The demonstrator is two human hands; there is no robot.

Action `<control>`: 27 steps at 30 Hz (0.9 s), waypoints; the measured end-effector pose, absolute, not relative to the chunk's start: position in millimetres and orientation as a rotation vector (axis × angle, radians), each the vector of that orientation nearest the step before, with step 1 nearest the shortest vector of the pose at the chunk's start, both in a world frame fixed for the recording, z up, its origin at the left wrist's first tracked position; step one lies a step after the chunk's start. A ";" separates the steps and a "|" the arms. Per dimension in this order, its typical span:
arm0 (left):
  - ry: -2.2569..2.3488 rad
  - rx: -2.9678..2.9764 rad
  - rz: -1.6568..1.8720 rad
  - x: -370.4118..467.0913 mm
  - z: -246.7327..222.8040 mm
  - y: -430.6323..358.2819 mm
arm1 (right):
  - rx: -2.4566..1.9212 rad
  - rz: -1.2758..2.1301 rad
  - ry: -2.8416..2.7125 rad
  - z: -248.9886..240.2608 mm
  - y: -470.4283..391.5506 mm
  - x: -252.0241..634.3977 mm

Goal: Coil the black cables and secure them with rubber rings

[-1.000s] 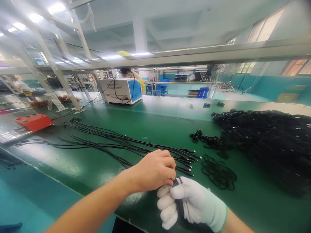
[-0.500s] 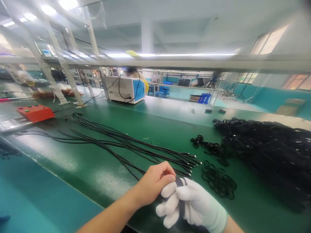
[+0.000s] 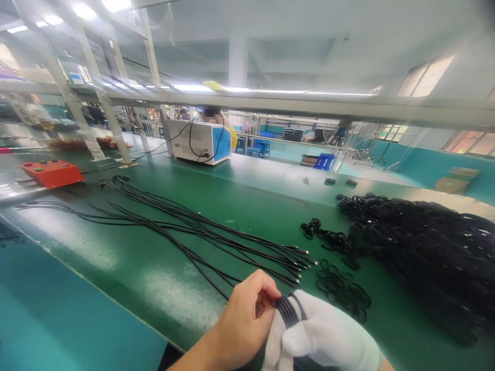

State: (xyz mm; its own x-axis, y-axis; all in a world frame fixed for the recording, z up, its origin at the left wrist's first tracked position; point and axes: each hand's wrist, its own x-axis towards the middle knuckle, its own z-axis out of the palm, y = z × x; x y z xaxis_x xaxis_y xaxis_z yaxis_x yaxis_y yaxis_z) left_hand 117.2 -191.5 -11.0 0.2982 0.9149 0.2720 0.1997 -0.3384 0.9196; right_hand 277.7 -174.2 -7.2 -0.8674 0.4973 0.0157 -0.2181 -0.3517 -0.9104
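Observation:
A coiled black cable (image 3: 286,310) is held between both hands near the front edge of the bench. My right hand (image 3: 325,330), in a white glove, is closed around the coil, its thumb pressing the loops from the near side. Bare and pinched, my left hand (image 3: 247,314) touches the coil's left side with thumb and fingertips. The lower part of the coil is hidden by the glove. Just beyond the hands lie several loose, straight black cables (image 3: 185,224) with light metal plugs at their right ends. Small black rings (image 3: 342,286) lie right of those plugs.
The green bench (image 3: 266,206) carries a large heap of coiled black cables (image 3: 417,247) at right. An orange control box (image 3: 52,172) sits at left. A white and blue machine (image 3: 199,141) stands at the back, under a metal shelf beam (image 3: 290,105).
Both hands have shifted slightly down with the coil. The gloved fingers, spread below before, are now lower and partly out of view, and more of the coil's loops show.

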 end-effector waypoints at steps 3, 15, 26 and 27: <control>1.011 1.832 1.253 122.2 -16.5 -196.6 | -0.411 2.222 -1.527 -5.0 -175.3 282.0; 0.881 2.166 1.451 131.0 -2.4 -202.2 | -0.552 2.063 -1.687 18.8 -183.0 293.3; 0.676 2.282 1.453 124.2 21.3 -205.6 | -0.739 1.902 -1.886 50.5 -202.6 302.8; 0.674 2.270 1.430 124.2 21.8 -205.2 | -0.760 1.888 -1.892 50.7 -206.8 301.2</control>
State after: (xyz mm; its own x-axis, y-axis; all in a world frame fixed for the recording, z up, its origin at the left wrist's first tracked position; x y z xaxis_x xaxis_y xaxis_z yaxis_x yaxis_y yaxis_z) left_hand 124.2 -205.2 21.8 0.3697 0.5754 0.7295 0.1961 -0.8158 0.5441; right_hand 301.2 -206.8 50.7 -0.7901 0.6015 -0.1181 0.1192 -0.0382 -0.9921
